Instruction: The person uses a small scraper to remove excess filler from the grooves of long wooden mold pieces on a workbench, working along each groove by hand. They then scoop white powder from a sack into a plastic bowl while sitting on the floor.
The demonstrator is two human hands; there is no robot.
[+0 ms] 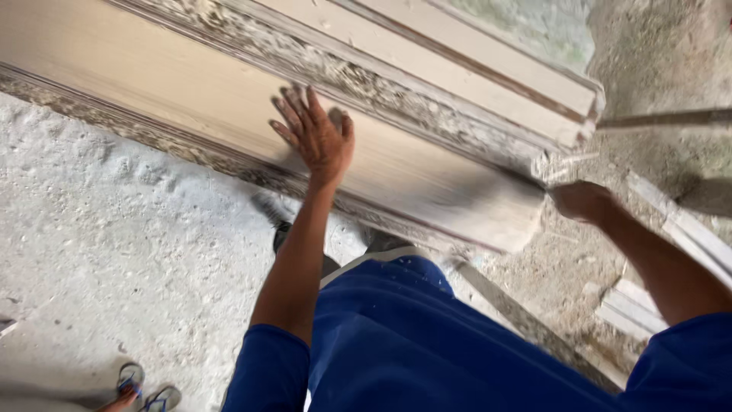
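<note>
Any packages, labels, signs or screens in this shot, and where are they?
None in view. The left hand lies flat on a long pale moulded slab, the right hand is at its end, and the concrete floor is dusty.

The right hand (581,201) is blurred, its fingers unreadable; the long plank (191,91) runs off the left edge.
</note>
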